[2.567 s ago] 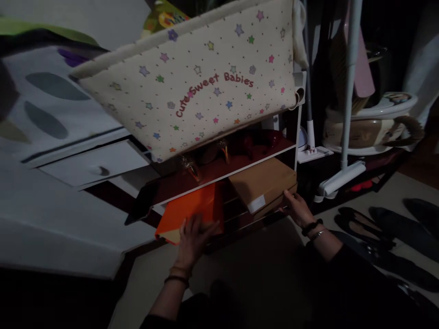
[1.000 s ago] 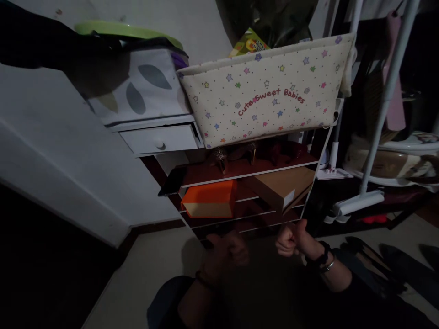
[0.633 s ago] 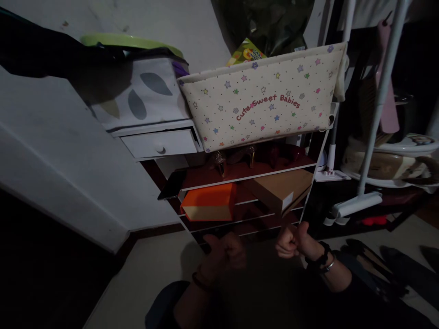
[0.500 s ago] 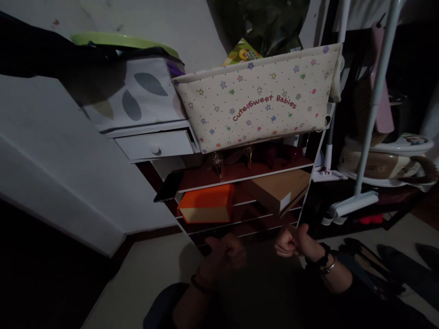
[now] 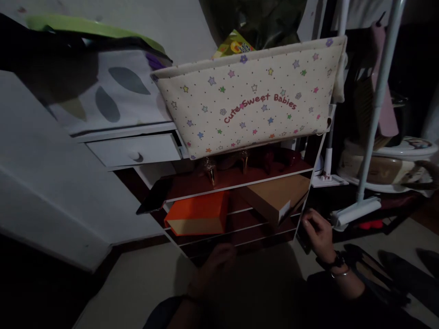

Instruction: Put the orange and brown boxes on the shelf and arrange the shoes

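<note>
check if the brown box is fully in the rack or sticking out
Sticking out: the brown box lies at a slant, and its labelled corner covers part of the white shelf edge.

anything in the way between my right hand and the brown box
In this view, the rack's white edge runs between the right hand and the brown box. No loose object shows between them. How much that edge hinders the reach is hard to tell.
</note>
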Tool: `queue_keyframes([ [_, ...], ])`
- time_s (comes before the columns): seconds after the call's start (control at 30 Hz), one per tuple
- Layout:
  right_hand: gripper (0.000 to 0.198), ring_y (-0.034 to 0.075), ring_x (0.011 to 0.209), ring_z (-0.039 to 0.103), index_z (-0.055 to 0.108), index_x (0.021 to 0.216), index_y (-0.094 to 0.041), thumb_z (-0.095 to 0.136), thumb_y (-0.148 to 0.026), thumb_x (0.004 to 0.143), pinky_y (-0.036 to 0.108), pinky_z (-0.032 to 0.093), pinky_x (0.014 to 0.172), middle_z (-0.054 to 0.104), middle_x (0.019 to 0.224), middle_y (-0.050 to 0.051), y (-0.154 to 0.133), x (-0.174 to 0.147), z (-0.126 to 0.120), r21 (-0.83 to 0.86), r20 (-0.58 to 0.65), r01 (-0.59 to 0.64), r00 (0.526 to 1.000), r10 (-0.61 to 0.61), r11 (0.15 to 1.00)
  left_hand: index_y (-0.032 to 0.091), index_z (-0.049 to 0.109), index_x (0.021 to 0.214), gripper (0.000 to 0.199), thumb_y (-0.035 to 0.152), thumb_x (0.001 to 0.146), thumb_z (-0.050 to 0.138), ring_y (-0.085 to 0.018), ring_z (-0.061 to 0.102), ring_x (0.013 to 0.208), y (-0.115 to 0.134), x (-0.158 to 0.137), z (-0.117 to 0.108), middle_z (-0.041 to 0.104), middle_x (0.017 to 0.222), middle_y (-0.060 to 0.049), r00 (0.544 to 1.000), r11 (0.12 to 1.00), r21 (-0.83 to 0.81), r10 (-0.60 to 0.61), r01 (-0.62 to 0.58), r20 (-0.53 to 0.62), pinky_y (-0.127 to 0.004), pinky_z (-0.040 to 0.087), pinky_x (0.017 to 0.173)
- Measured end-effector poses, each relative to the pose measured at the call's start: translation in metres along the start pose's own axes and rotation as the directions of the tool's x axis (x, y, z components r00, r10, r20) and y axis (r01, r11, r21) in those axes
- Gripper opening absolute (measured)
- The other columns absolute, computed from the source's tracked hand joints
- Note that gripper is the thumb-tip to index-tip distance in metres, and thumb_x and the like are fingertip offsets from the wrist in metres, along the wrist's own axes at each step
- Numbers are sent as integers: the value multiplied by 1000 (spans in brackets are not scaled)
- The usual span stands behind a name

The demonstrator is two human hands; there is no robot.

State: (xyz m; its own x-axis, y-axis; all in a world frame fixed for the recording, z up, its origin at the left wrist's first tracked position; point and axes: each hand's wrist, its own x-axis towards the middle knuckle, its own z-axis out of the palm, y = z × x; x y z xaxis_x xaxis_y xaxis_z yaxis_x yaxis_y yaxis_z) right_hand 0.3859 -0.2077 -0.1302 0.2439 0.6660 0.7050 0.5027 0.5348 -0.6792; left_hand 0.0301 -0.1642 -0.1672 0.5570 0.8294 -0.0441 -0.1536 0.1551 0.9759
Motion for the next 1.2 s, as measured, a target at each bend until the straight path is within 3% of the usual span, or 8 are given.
queue_keyframes([
  [0.07, 18, 22, 78, 57, 60, 89, -24, 62, -37, 102, 36, 44, 72, 59, 84, 3, 18, 0, -1, -130, -85, 69, 993, -80, 989, 19, 49, 60, 64, 72, 74, 82, -8, 30, 50, -10, 6, -3, 39, 53, 5, 999, 1000, 17, -25, 26, -47, -25, 20, 51],
  [0.17, 14, 26, 91, 61, 62, 108, -23, 65, -32, 99, 40, 50, 81, 62, 98, 6, 36, -1, -1, -274, -69, 135, 985, -160, 952, 19, 48, 60, 63, 71, 78, 79, -7, 31, 49, -20, 9, -5, 40, 53, 5, 994, 999, -20, -35, 33, -106, -26, 19, 51],
  [0.3, 55, 35, 118, 60, 53, 145, -23, 73, -38, 96, 54, 53, 99, 59, 127, 15, 42, -1, 4, -378, 85, 234, 972, -218, 896, 18, 52, 65, 54, 61, 84, 79, -9, 36, 52, -24, 5, -7, 43, 55, 4, 990, 998, -52, -34, 27, -136, -26, 22, 52],
  [0.43, 98, 43, 140, 51, 27, 168, -29, 80, -53, 90, 70, 38, 120, 48, 151, 20, 42, -2, 17, -435, 212, 341, 938, -273, 833, 17, 55, 67, 52, 59, 83, 81, -9, 34, 54, -27, 0, -14, 43, 57, 4, 991, 998, -55, -2, -5, -135, -26, 22, 53],
  [0.6, 104, 49, 154, 37, 16, 171, -39, 79, -55, 90, 80, 21, 123, 27, 173, 18, 46, -6, 32, -510, 353, 428, 895, -272, 746, 18, 53, 68, 49, 56, 84, 80, -9, 33, 54, -29, -4, -17, 41, 58, 4, 982, 995, -101, -7, -12, -190, -26, 22, 53],
  [0.9, 101, 52, 158, 25, 21, 170, -45, 81, -33, 90, 88, 18, 118, -1, 182, 12, 48, -13, 47, -615, 435, 469, 872, -223, 634, 19, 51, 65, 52, 58, 88, 77, -8, 31, 52, -13, -16, -12, 39, 57, 5, 981, 990, -119, 48, -72, -190, -26, 21, 52],
  [1.2, 97, 54, 160, 22, 28, 168, -44, 79, -25, 88, 90, 16, 117, -4, 182, 11, 63, -16, 46, -635, 461, 516, 850, -253, 576, 21, 43, 66, 56, 59, 86, 79, -8, 31, 49, -2, -28, -18, 37, 57, 6, 970, 956, -255, 83, -142, -229, -24, 22, 48],
])
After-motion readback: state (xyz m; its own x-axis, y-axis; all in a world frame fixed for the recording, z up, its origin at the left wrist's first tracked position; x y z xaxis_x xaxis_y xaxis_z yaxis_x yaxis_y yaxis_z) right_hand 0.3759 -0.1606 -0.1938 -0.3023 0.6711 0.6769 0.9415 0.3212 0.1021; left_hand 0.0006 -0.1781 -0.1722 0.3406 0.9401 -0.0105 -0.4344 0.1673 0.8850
